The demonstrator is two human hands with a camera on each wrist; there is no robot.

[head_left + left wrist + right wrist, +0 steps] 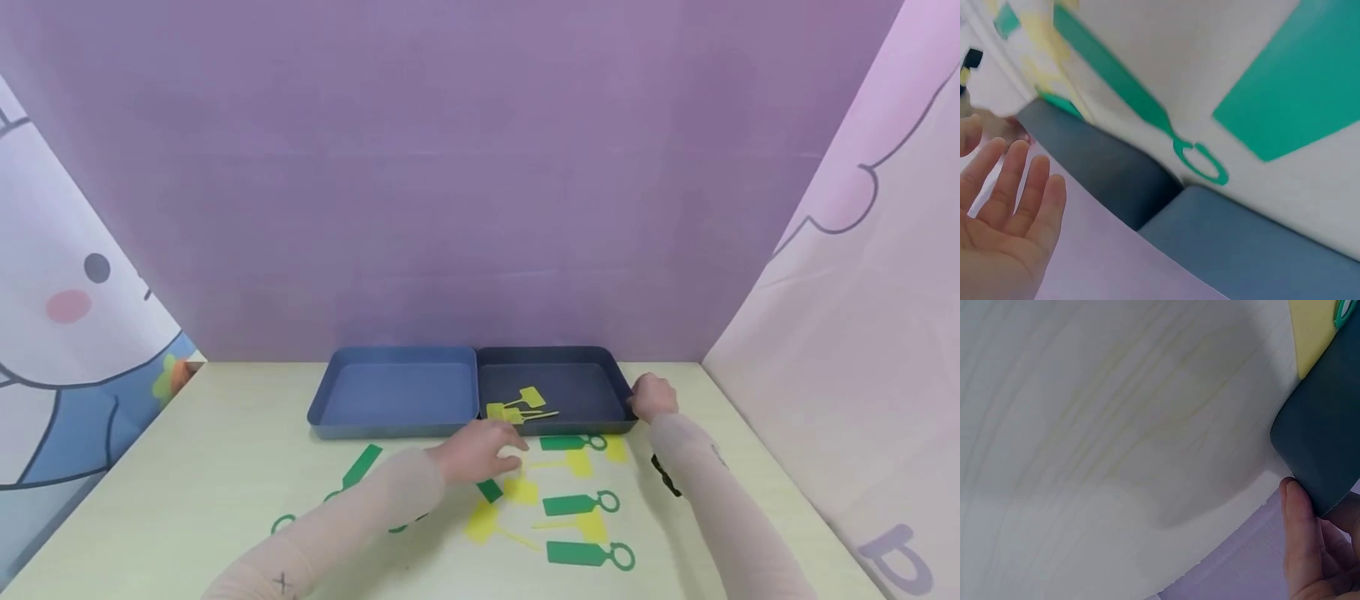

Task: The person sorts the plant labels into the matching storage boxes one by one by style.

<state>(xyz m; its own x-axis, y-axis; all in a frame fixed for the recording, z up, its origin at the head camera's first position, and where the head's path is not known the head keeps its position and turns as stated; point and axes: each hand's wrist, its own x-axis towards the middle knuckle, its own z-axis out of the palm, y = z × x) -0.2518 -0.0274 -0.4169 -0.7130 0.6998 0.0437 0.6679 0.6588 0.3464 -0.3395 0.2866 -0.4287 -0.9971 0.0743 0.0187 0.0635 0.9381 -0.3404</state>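
Observation:
My right hand (654, 398) grips the right side wall of a dark navy tray (581, 385); the right wrist view shows its fingers (1300, 519) curled at the tray's corner. Several yellow plastic tags (533, 397) with thin stems lie in the tray's front left part. My left hand (480, 452), fingers spread and loosely bent, hovers in front of that tray over the tags on the table. In the left wrist view its palm (1004, 250) shows and holds nothing. Beneath and beside it lie yellow tags (521, 490) and green tags with ring ends (572, 505).
A blue tray (405, 390) stands against the navy tray's left side. Further green tags (363, 465) lie on the pale table (210, 467) to the left, partly hidden by my left sleeve. A purple backdrop (480, 183) rises right behind the trays.

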